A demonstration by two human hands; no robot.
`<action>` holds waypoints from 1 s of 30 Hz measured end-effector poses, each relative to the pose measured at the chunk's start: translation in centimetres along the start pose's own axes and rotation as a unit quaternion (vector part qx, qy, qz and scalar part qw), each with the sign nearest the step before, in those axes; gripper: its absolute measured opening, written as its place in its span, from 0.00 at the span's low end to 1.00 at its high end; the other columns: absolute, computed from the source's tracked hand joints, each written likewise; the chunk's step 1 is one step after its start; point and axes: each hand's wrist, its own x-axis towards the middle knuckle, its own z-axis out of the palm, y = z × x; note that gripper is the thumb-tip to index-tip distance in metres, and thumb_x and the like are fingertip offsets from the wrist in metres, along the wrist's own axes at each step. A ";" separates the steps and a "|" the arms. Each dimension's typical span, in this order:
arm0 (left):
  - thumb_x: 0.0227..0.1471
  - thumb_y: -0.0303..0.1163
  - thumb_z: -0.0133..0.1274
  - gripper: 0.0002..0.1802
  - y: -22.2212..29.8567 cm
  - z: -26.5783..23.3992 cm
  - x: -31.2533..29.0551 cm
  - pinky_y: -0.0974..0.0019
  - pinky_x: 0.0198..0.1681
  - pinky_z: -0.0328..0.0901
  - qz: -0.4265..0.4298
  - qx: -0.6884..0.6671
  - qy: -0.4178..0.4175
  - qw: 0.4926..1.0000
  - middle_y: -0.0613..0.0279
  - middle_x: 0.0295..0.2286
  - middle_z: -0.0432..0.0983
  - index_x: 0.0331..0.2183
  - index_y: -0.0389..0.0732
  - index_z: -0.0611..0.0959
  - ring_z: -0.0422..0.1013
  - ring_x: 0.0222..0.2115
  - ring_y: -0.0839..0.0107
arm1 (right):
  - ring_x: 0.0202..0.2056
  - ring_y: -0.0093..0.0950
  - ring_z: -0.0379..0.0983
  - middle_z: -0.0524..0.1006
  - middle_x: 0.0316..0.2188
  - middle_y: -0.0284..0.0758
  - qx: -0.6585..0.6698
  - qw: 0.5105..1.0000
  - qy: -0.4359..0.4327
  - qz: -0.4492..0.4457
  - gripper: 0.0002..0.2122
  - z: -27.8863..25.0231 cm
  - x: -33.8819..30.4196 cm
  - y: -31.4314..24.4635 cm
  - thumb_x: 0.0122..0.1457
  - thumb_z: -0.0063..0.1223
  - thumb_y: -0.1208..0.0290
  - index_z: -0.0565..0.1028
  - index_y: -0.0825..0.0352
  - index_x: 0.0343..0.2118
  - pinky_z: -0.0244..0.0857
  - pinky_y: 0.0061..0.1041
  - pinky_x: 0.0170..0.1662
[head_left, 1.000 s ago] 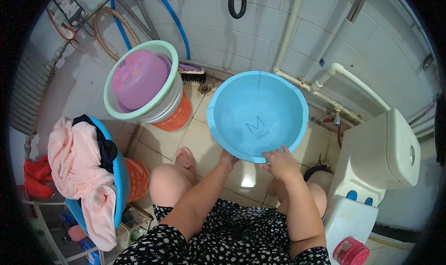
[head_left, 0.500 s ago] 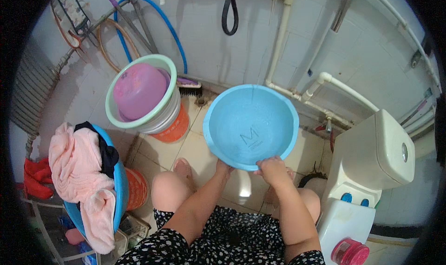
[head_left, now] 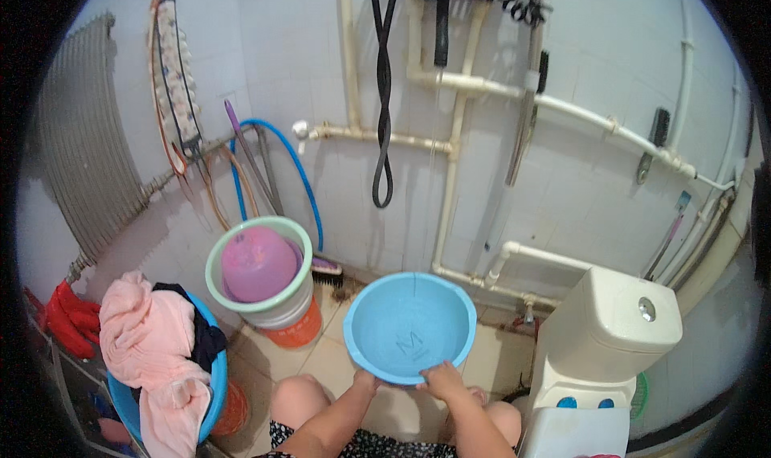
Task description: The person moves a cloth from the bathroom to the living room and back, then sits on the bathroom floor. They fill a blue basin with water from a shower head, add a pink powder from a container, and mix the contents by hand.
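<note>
The light-blue basin (head_left: 409, 325) is placed straight ahead of the fingers, between the spread knees and the tiled wall (head_left: 321, 185), with its near rim met by both hands and its whole bowl stretched away from them. No clear long axis is offered: a near-round outline is seen, widened a little from side to side by the slanted view. Neither hand is markedly nearer. The left hand (head_left: 366, 378) is set at the near-left edge, and the right hand (head_left: 441, 380) is set on the near rim, right of the middle.

The rim is pinched by the right hand, its fingers bent over the edge. The left fingers are largely hidden under the side of the basin, so whether they are closed or flat cannot be told. Whether the base is rested on the floor (head_left: 329, 360) or held above it is likewise hidden.

A smooth, plain blue wall is shown, with a softly angled lip and a dark printed mark on the inner bottom. The basin is flanked on the left, a little apart, by a bucket (head_left: 294, 329) topped with a pale green basin (head_left: 214, 285), and on the right by a toilet (head_left: 614, 321).
</note>
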 end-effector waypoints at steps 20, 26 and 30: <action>0.40 0.22 0.52 0.27 14.1 10.0 -12.3 0.56 0.53 0.54 0.572 0.393 -0.046 0.719 0.48 0.46 0.57 0.46 0.38 0.68 0.57 0.49 0.51 | 0.33 0.26 0.71 0.72 0.36 0.39 0.512 0.666 0.534 -0.096 0.20 -60.6 15.6 -1.0 0.59 0.49 0.62 0.65 0.74 0.47 0.70 0.23 0.37; 0.41 0.23 0.53 0.28 16.1 9.5 -10.8 0.58 0.53 0.55 0.530 0.372 -0.004 0.762 0.49 0.47 0.56 0.47 0.39 0.67 0.57 0.49 0.52 | 0.27 0.29 0.75 0.74 0.34 0.46 0.663 0.545 0.504 -0.097 0.11 -65.2 17.2 -2.1 0.61 0.41 0.75 0.64 0.81 0.39 0.73 0.17 0.25; 0.43 0.27 0.52 0.26 15.9 9.9 -11.2 0.57 0.51 0.57 0.515 0.388 -0.031 0.764 0.51 0.48 0.55 0.47 0.38 0.68 0.58 0.49 0.52 | 0.27 0.32 0.76 0.74 0.34 0.48 0.599 0.602 0.526 -0.043 0.10 -66.2 13.7 0.1 0.60 0.41 0.77 0.64 0.81 0.40 0.75 0.17 0.27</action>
